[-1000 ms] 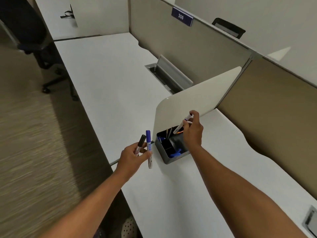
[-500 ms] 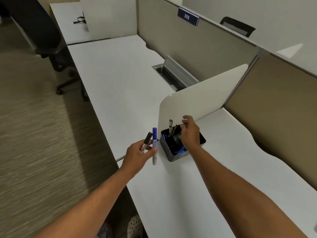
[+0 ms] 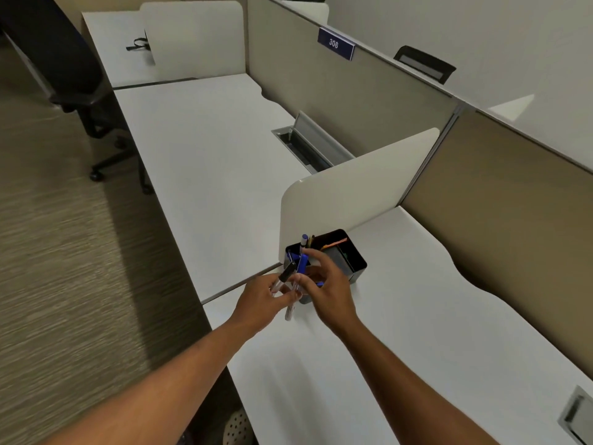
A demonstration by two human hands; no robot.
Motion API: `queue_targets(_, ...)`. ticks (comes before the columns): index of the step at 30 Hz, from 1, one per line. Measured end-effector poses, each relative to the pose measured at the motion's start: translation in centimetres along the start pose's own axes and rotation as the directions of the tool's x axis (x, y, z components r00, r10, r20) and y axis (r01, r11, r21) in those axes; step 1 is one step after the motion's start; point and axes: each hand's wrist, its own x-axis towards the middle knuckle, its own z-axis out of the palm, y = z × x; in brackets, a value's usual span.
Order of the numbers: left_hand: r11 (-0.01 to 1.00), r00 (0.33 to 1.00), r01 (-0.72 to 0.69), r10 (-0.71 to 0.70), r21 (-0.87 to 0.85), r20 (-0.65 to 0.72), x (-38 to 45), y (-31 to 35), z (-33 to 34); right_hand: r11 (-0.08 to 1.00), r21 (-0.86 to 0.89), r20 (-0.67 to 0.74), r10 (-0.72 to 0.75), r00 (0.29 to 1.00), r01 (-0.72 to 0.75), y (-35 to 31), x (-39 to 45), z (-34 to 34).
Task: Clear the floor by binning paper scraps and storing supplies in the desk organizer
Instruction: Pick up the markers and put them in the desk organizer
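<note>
A dark desk organizer stands on the white desk against a low cream divider. A blue-capped marker and orange items stick up inside it. My left hand grips two markers just in front of the organizer: a black-capped marker and a blue-capped one. My right hand has come across to them, its fingertips pinching the blue-capped marker near its cap. The organizer's front is partly hidden behind both hands.
The cream divider rises behind the organizer. An open cable tray lies on the neighbouring desk. A black office chair stands on the carpet at the left. A metal grommet sits at the desk's lower right.
My right hand dropped a marker into the organizer, then drew back to my left hand and took hold of the blue-capped marker. The left hand kept both markers and shifted slightly right.
</note>
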Motion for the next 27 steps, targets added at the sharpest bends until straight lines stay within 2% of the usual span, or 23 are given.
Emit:
queue_targets(3,1.000,1.000,0.013,-0.013,-0.007,-0.007,0.0,-0.7,-0.2,1.000,-0.010,-0.050,0.008,0.999,-0.008,0.3,1.2,-0.4)
queue_targets(6,0.997,0.998,0.052,-0.054,-0.062,-0.022,-0.1,-1.5,-0.9,0.999,-0.012,-0.210,0.044,0.977,-0.048,0.0,3.8,-1.1)
queue_targets(9,0.989,0.995,0.103,-0.104,-0.107,-0.005,-0.4,-2.3,-1.4,0.995,-0.095,-0.269,-0.027,0.963,0.001,-0.4,6.9,-1.3)
queue_targets(12,0.985,0.993,0.117,-0.117,-0.125,0.009,-0.6,-3.3,-1.6,0.955,-0.259,-0.210,-0.201,0.957,0.144,0.0,9.6,-0.8)
queue_targets(15,0.979,0.990,0.144,-0.142,-0.146,0.018,-0.8,-4.0,-1.6,0.906,-0.375,-0.124,-0.259,0.958,0.197,1.2,11.5,0.2)
queue_targets(21,0.973,0.985,0.171,-0.166,-0.156,0.043,-1.3,-4.7,-2.3,0.885,-0.448,-0.009,-0.150,0.989,0.130,3.4,13.0,1.6)
queue_targets(25,0.970,0.985,0.171,-0.169,-0.174,0.029,-1.3,-4.9,-2.7,0.922,-0.388,0.032,-0.014,0.999,0.026,4.3,13.3,2.0)
queue_targets(27,0.970,0.983,0.182,-0.179,-0.163,0.030,-1.1,-5.1,-2.7,0.941,-0.338,-0.010,0.014,1.000,-0.017,4.2,13.3,1.9)
